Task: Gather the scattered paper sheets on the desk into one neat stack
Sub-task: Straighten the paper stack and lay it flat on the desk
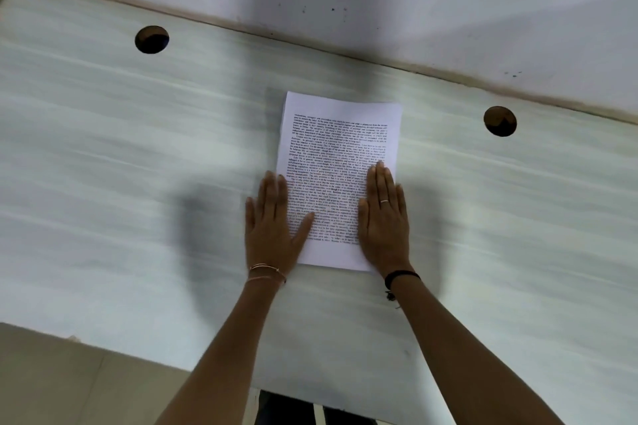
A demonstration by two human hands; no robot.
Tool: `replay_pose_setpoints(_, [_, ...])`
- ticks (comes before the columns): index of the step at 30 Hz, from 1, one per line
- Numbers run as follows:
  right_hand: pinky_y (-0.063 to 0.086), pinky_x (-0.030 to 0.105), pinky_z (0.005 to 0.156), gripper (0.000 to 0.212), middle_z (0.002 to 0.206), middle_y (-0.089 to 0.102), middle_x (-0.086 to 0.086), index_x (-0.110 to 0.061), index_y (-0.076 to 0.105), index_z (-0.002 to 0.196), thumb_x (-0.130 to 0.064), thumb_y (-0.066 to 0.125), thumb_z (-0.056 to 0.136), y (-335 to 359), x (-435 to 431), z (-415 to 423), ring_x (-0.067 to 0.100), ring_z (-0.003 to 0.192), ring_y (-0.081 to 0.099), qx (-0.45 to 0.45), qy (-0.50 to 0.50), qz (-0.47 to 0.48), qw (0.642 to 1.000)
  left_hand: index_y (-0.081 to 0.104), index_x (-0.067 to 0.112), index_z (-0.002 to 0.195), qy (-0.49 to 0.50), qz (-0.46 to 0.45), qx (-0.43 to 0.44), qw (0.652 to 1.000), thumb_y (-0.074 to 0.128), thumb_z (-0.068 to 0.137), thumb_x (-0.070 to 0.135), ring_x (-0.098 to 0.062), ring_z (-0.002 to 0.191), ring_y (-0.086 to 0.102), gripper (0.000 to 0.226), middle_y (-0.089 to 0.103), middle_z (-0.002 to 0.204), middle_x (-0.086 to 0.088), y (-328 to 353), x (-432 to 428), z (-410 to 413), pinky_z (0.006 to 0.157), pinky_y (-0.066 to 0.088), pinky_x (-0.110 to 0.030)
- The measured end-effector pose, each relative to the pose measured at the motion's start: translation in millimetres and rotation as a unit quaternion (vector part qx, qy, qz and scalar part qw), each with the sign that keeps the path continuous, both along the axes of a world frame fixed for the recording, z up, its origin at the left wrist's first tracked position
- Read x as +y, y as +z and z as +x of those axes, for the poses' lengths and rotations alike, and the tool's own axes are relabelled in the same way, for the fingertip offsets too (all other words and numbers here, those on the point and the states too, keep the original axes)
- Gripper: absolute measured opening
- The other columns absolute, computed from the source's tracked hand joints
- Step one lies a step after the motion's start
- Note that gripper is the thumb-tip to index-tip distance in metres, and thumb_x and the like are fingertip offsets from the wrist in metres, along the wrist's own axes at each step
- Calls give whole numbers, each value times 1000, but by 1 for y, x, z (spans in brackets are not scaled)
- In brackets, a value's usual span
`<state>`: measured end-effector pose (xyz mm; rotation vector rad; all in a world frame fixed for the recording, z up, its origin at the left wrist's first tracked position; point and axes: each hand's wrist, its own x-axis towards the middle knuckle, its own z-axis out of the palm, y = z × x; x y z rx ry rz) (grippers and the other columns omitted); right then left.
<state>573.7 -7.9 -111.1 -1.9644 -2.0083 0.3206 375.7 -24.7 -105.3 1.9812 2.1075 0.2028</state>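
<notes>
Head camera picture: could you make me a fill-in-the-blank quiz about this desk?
The left hand and right hand both lie ___ on the stack of white printed paper sheets.
The pale wood-grain desk has ___ round dark holes.
The thin ring sits on the ___ hand.
Missing: flat; two; right.

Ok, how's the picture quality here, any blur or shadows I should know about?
Head view: motion blur streaks the desk; the paper stack under the left hand and right hand looks sharper, its print unreadable; a soft dark shadow lies left of the left hand.
</notes>
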Motion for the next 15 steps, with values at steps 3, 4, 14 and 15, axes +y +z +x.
replay_pose_setpoints(3, [15,40,121,55,161,14,4,-10,17,153,-26,29,102,0,0,0,13,149,9,5,0,3,1000,0,17,151,-12,-10,28,999,19,90,65,-18,148,-2,80,-2,160,-5,0,2,-10,118,3,-54])
replay_pose_setpoints(4, [14,39,121,54,161,14,4,-10,17,153,-26,28,102,0,0,0,13,149,9,8,-3,3,1000,0,16,151,-7,-11,45,999,18,90,65,-19,148,-3,80,-2,160,-6,2,2,-9,116,-1,-57])
replay_pose_setpoints(14, [16,41,121,55,161,14,6,-7,16,152,-25,28,102,-1,0,1,15,149,9,-6,4,2,1000,15,8,149,-35,5,-44,998,6,99,38,-17,147,9,59,13,158,-6,5,11,61,118,14,-44])
replay_pose_setpoints(15, [16,40,121,54,161,14,6,-8,16,153,-25,27,102,-1,1,1,14,149,9,-5,4,1,1000,15,8,149,-30,8,-43,999,8,99,38,-17,147,10,58,13,158,-6,3,12,50,119,13,-43])
